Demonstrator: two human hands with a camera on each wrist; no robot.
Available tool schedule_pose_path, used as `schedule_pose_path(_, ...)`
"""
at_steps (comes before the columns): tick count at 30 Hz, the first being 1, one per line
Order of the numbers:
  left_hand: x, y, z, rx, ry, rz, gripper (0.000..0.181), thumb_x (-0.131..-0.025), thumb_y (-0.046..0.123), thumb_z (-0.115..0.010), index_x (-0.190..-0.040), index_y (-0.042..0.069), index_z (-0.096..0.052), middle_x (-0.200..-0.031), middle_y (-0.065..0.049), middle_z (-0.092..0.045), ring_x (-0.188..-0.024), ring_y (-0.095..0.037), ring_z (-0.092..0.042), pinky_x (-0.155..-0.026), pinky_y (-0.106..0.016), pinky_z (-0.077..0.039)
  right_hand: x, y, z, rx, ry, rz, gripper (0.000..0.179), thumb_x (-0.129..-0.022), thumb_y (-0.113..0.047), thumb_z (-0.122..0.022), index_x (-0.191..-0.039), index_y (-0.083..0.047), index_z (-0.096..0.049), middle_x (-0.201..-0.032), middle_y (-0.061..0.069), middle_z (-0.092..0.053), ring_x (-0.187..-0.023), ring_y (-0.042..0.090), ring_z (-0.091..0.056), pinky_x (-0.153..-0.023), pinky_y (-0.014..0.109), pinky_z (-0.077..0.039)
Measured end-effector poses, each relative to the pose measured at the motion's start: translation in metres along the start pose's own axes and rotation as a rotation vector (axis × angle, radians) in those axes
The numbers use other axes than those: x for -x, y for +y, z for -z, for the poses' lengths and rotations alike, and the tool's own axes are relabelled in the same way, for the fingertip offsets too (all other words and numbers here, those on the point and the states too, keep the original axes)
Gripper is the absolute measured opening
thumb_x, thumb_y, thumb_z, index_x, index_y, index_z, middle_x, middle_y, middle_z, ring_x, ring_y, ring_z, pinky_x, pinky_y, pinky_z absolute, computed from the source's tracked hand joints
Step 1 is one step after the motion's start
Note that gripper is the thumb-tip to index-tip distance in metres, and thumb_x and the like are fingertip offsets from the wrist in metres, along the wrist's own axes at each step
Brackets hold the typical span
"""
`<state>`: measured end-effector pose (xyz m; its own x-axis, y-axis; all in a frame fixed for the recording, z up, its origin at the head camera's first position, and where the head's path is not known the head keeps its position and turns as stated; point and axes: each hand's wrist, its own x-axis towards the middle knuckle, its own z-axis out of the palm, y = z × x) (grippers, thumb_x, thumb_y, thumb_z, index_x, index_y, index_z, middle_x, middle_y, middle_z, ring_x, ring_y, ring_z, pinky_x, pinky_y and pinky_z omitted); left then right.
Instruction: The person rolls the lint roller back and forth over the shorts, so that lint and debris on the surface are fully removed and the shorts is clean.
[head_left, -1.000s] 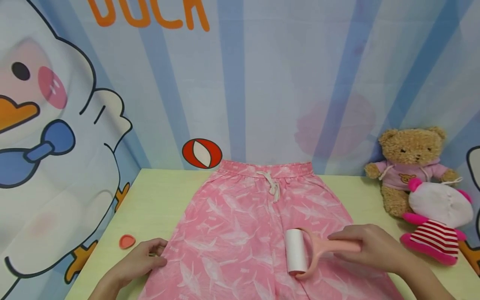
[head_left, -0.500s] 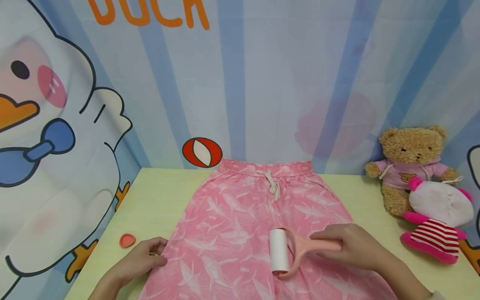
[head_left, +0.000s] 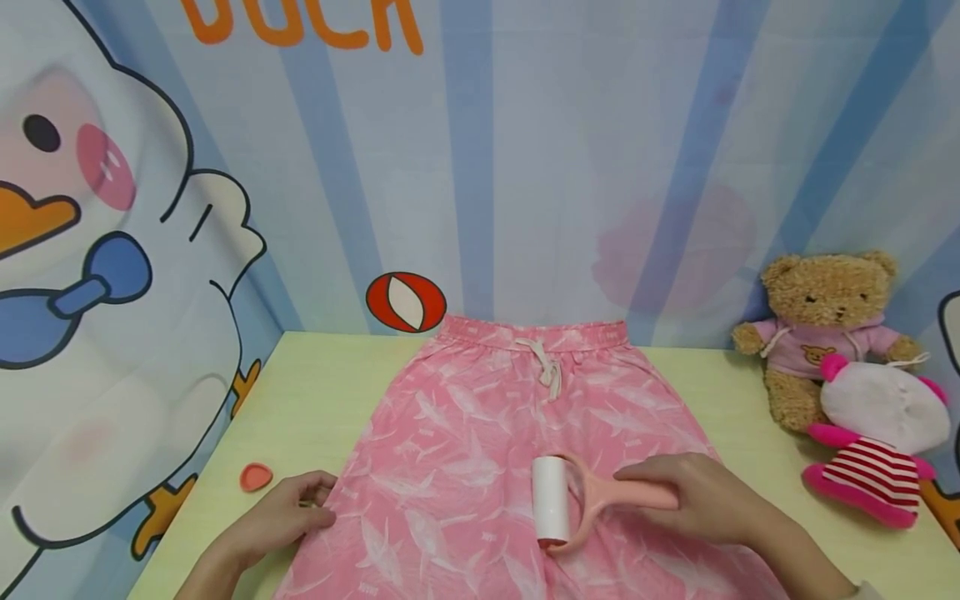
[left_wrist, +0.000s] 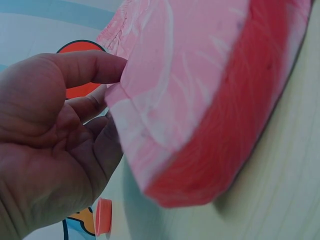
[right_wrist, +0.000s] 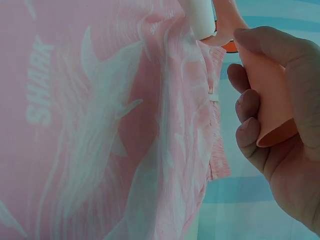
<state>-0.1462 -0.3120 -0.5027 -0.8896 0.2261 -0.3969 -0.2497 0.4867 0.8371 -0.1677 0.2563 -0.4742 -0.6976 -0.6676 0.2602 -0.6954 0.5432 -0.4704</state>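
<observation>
Pink shorts (head_left: pixel 465 433) with a white shark print and a drawstring lie spread on the table, waistband toward the back wall. My right hand (head_left: pixel 697 500) grips the peach handle of a lint roller (head_left: pixel 552 500), whose white roll rests on the shorts near the middle seam. In the right wrist view, fingers and thumb wrap the lint roller's handle (right_wrist: pixel 270 95). At the shorts' left edge, my left hand (head_left: pixel 288 512) pinches the fabric. The left wrist view shows thumb and fingers of that hand (left_wrist: pixel 60 125) on the lifted edge of the shorts (left_wrist: pixel 165 100).
A small orange-red cap-like piece (head_left: pixel 256 477) lies on the pale yellow table (head_left: pixel 322 375) left of the shorts. At the back right sit a teddy bear (head_left: pixel 813 350) and a pink-and-white plush toy (head_left: pixel 873 442). A printed duck backdrop (head_left: pixel 540 167) stands behind.
The right hand has moved the lint roller leftward across the shorts, mostly in the first half second. The left hand has stayed at the shorts' left edge.
</observation>
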Motion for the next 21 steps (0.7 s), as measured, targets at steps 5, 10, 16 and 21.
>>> schedule_pose_path(5,-0.001,0.000,-0.001,-0.003,0.004,0.009,0.037,-0.093,0.005,-0.068,-0.128,-0.006,-0.059,-0.101,-0.009,-0.061,-0.094,-0.024,-0.057,-0.075,-0.035,-0.052,0.004,0.001,0.001,-0.062,0.038,-0.027,0.033,-0.089,-0.029,-0.084,-0.121,-0.029,-0.076,-0.111,-0.017,-0.073,-0.094,0.003,-0.070,-0.078,0.032,-0.058)
schedule_pose_path(10,-0.001,-0.001,-0.001,-0.004,0.009,0.013,0.038,-0.093,0.005,-0.068,-0.128,-0.006,-0.059,-0.101,-0.009,-0.061,-0.093,-0.024,-0.057,-0.074,-0.035,-0.052,0.008,0.003,0.006,-0.100,0.099,-0.103,0.035,-0.089,-0.030,-0.084,-0.123,-0.027,-0.075,-0.109,-0.016,-0.073,-0.087,0.002,-0.068,-0.075,0.031,-0.057)
schedule_pose_path(16,-0.001,0.000,-0.001,-0.007,0.008,0.005,0.038,-0.093,0.005,-0.068,-0.128,-0.006,-0.059,-0.100,-0.009,-0.060,-0.094,-0.024,-0.056,-0.074,-0.035,-0.051,0.006,0.006,0.016,-0.092,0.218,-0.293,0.041,-0.088,-0.031,-0.085,-0.126,-0.022,-0.075,-0.107,-0.007,-0.075,-0.078,0.006,-0.064,-0.068,0.031,-0.053)
schedule_pose_path(21,0.000,0.000,-0.001,-0.010,0.008,0.002,0.037,-0.093,0.005,-0.068,-0.127,-0.006,-0.059,-0.100,-0.009,-0.061,-0.093,-0.024,-0.057,-0.074,-0.034,-0.051,0.003,0.013,0.025,-0.030,0.326,-0.474,0.046,-0.090,-0.038,-0.081,-0.131,-0.018,-0.073,-0.117,0.009,-0.075,-0.090,0.019,-0.068,-0.069,0.032,-0.052)
